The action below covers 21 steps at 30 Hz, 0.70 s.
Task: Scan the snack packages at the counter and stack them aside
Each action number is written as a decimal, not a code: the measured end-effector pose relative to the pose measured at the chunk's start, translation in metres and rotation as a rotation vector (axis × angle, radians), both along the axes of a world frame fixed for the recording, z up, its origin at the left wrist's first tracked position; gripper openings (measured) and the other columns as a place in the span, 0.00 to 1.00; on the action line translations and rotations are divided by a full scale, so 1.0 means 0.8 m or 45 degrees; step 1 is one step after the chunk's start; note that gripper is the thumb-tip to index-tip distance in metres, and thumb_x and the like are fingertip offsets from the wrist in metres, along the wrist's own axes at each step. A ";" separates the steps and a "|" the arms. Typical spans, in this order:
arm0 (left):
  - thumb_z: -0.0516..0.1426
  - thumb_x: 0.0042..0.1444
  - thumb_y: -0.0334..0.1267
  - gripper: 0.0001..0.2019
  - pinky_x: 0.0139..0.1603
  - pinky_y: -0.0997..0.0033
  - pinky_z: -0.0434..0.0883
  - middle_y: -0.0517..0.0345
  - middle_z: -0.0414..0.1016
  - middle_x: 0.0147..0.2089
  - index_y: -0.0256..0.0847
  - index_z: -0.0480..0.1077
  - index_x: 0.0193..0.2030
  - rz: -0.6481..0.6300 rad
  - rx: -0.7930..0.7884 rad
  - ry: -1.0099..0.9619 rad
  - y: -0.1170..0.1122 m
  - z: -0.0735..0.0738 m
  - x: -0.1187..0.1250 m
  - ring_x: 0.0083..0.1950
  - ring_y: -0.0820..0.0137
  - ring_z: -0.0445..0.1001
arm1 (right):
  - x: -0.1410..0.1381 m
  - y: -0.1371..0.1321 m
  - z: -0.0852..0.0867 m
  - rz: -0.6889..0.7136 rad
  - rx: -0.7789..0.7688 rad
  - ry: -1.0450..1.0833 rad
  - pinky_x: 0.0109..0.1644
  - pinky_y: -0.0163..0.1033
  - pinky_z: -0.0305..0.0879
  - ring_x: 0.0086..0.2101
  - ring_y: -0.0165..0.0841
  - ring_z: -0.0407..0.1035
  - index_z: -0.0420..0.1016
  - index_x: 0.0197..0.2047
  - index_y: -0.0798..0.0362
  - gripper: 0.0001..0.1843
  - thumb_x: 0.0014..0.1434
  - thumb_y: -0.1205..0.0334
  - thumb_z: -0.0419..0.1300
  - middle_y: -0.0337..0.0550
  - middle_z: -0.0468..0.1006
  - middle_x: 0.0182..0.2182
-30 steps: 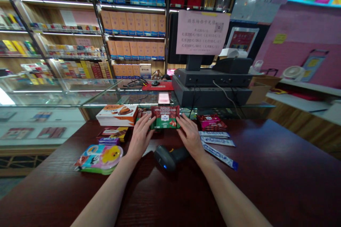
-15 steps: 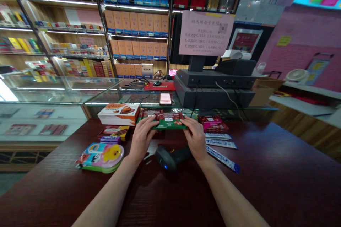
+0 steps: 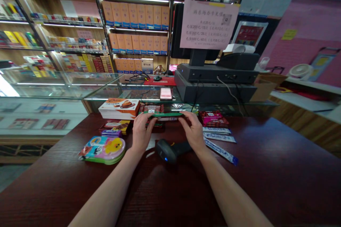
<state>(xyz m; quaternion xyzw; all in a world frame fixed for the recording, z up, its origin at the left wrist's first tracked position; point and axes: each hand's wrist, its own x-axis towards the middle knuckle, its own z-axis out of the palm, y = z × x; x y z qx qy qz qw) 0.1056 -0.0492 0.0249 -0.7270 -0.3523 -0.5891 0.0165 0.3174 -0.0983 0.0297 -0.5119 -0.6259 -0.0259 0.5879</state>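
Observation:
Both hands hold a flat red and green chocolate pack (image 3: 164, 115) by its ends, a little above the dark wooden counter (image 3: 266, 170). The pack lies nearly edge-on to me, so its printed face hardly shows. My left hand (image 3: 141, 131) pinches the left end and my right hand (image 3: 192, 131) pinches the right end, fingers closed on it. A black handheld barcode scanner (image 3: 167, 150) lies on the counter just below and between my wrists.
An orange snack box (image 3: 119, 108) sits left of the pack, with smaller bars and a round duck-print packet (image 3: 102, 149) in front. A red packet (image 3: 212, 117) and several blue-white sachets (image 3: 220, 138) lie to the right. Behind are a glass display case (image 3: 80, 92), a till with monitor (image 3: 213, 81) and stocked shelves.
The pack stood upright with its face toward me a second ago. Both hands have tipped it flat until it is almost edge-on, keeping their grip on its ends.

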 end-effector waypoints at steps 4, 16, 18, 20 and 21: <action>0.59 0.63 0.44 0.17 0.54 0.61 0.71 0.56 0.79 0.45 0.45 0.67 0.57 0.062 -0.129 -0.136 0.000 0.001 0.004 0.45 0.67 0.78 | -0.007 0.000 -0.002 -0.003 -0.188 0.128 0.45 0.43 0.69 0.39 0.40 0.74 0.76 0.42 0.48 0.11 0.64 0.50 0.59 0.43 0.81 0.37; 0.54 0.67 0.39 0.11 0.61 0.55 0.63 0.56 0.81 0.42 0.47 0.75 0.52 0.178 0.088 0.166 0.007 0.011 0.005 0.49 0.64 0.74 | -0.021 0.009 -0.003 0.152 -0.243 0.397 0.45 0.42 0.71 0.37 0.38 0.77 0.76 0.41 0.50 0.12 0.61 0.50 0.61 0.43 0.84 0.37; 0.53 0.68 0.39 0.12 0.63 0.54 0.62 0.57 0.81 0.42 0.48 0.75 0.54 0.176 0.085 0.201 0.006 0.013 0.004 0.49 0.64 0.73 | -0.020 0.012 -0.004 0.152 -0.236 0.425 0.46 0.42 0.72 0.37 0.38 0.78 0.76 0.41 0.50 0.12 0.61 0.50 0.61 0.43 0.84 0.38; 0.52 0.68 0.38 0.14 0.67 0.52 0.58 0.57 0.81 0.44 0.48 0.73 0.57 0.141 0.061 0.254 0.005 0.017 0.002 0.52 0.63 0.73 | -0.018 0.014 -0.005 0.150 -0.228 0.455 0.47 0.43 0.72 0.37 0.39 0.78 0.76 0.40 0.50 0.12 0.60 0.51 0.62 0.44 0.84 0.38; 0.52 0.68 0.39 0.16 0.69 0.50 0.56 0.57 0.81 0.46 0.48 0.71 0.59 0.110 0.043 0.297 0.004 0.020 0.000 0.54 0.63 0.72 | -0.016 0.015 -0.005 0.148 -0.223 0.471 0.47 0.44 0.73 0.37 0.39 0.78 0.75 0.40 0.50 0.12 0.60 0.50 0.62 0.44 0.84 0.37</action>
